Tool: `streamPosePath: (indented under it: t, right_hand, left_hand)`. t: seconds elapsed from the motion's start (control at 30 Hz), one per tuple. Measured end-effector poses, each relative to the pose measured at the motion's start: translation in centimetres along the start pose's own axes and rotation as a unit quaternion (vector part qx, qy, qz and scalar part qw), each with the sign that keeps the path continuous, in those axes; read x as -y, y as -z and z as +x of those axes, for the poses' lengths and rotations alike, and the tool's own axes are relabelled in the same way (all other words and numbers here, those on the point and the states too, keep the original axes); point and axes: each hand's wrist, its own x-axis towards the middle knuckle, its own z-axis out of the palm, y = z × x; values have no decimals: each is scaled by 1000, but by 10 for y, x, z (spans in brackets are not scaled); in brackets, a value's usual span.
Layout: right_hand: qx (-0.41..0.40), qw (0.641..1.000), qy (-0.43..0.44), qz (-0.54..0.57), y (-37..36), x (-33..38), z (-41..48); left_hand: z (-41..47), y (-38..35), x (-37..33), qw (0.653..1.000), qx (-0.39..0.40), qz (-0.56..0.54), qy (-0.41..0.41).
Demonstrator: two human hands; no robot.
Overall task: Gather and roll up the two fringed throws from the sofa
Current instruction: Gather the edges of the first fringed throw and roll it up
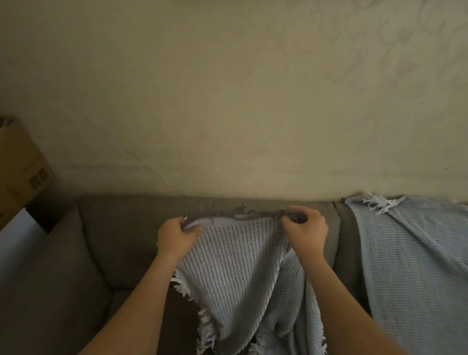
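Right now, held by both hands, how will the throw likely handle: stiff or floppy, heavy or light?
Likely floppy: the throw sags in folds between the left hand and right hand. Probably light, since grips at its top edge carry it. The fringe may snag.

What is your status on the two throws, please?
Left hand, right hand: both gripping first throw by its top edge. Second throw draped over sofa, untouched. Nothing in the way.

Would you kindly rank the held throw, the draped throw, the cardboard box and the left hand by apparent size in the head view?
1. draped throw and held throw: too alike to rank; the frame crops both.
2. cardboard box
3. left hand
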Motion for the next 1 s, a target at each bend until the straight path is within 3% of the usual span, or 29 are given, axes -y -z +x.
streamPosePath:
  t: [0.17, 0.4, 0.8, 0.87, 1.0]
  right_hand:
    - [60, 998, 16, -19, -3, -6, 0]
    - [51, 998, 20, 4, -13, 6, -2]
    - [230, 962, 78, -123, -2, -1, 15]
    - [231, 967, 59, -84, -3, -2, 13]
    - [139, 989, 33, -23, -10, 6, 2]
  left_hand:
    - [8, 1, -4, 985, -119, 110, -67]
    - [5, 5, -5, 987, -26, 135, -83]
    - [6, 11, 0, 972, -42, 223, -56]
    - [4, 12, -2, 972, -37, 229, -48]
    - [-2, 7, -8, 966, -38, 251, -39]
